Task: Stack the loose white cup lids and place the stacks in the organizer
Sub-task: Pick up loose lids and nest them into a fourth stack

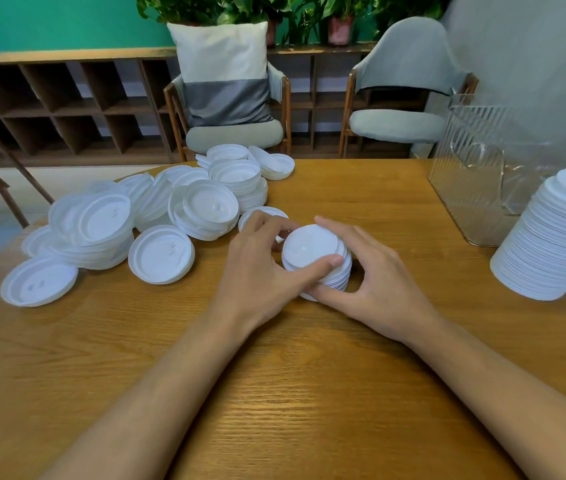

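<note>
A wooden table (pixel 309 393) with visible grain and a soft sheen. White plastic lids (pixel 161 255), smooth and matt. A clear, ribbed organizer (pixel 475 174), probably acrylic. Cloth cushion (pixel 224 74), its grey band slightly glossy.

Two hands here, left hand (pixel 257 268) and right hand (pixel 378 285). One short lid stack (pixel 312 252) between the fingers, at least one tall lid stack (pixel 551 237) right of them, loose lids (pixel 160 254) to their left, too overlapped to count. One organizer (pixel 475 174), two chairs (pixel 233 135), one pillow (pixel 222 71).

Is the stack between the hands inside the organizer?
No, left hand and right hand grip the stack on the table, apart from the organizer.
</note>
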Demonstrator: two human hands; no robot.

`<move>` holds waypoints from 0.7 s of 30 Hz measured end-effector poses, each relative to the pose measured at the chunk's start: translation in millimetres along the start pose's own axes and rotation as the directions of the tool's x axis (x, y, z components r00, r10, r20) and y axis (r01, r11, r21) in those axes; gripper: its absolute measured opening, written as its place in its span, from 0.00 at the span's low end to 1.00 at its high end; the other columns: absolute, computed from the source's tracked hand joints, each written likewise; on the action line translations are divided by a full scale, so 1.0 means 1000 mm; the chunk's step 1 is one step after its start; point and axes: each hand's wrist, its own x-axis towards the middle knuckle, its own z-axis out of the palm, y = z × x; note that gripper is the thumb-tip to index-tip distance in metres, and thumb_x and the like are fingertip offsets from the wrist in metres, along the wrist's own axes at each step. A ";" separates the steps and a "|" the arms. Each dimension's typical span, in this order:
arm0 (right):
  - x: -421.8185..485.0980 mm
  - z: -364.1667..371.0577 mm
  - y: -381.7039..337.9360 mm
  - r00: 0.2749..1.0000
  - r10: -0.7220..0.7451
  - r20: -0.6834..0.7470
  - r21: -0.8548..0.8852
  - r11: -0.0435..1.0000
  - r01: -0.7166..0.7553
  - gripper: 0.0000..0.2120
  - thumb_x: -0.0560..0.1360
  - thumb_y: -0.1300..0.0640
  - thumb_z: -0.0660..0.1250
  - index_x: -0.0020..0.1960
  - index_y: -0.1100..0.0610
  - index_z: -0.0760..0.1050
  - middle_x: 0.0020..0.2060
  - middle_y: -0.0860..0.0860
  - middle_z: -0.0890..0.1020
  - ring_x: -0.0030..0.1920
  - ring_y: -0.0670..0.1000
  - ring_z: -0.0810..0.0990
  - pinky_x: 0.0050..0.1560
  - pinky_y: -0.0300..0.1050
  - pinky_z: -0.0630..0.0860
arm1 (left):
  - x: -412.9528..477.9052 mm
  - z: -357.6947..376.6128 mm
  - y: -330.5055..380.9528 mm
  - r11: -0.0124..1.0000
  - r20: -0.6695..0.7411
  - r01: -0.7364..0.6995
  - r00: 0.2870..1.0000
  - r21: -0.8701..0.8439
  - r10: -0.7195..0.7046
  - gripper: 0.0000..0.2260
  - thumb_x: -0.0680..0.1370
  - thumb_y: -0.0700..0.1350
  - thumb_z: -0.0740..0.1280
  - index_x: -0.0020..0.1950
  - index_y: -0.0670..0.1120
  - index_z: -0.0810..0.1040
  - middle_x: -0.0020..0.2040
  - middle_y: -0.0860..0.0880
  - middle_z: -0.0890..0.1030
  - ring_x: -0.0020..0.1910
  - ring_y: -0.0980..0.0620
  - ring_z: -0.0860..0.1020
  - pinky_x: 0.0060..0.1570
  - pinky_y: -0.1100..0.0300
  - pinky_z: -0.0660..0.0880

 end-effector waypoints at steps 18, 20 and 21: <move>0.000 -0.003 0.005 0.998 0.014 0.057 0.076 0.997 -0.019 0.46 0.67 0.36 0.77 0.81 0.41 0.63 0.71 0.35 0.73 0.69 0.28 0.68 0.64 0.23 0.63 | -0.003 -0.011 0.002 0.968 0.173 -0.012 0.983 -0.250 0.057 0.33 0.71 0.48 0.82 0.74 0.55 0.74 0.62 0.59 0.83 0.66 0.60 0.79 0.68 0.55 0.76; 0.000 -0.002 0.007 0.998 0.024 0.058 0.063 0.998 -0.028 0.47 0.67 0.37 0.79 0.81 0.40 0.63 0.70 0.35 0.73 0.68 0.26 0.66 0.63 0.21 0.61 | -0.004 -0.006 0.003 0.960 0.144 0.020 0.989 -0.279 0.021 0.32 0.71 0.50 0.83 0.72 0.55 0.76 0.61 0.60 0.84 0.65 0.61 0.79 0.69 0.57 0.75; 0.000 -0.002 0.008 0.998 0.029 0.055 0.057 0.998 -0.032 0.47 0.67 0.39 0.80 0.81 0.40 0.63 0.69 0.34 0.73 0.67 0.24 0.66 0.62 0.20 0.61 | -0.004 -0.005 0.003 0.957 0.143 0.037 0.990 -0.287 0.004 0.32 0.70 0.50 0.83 0.72 0.55 0.76 0.61 0.61 0.84 0.65 0.62 0.79 0.68 0.59 0.75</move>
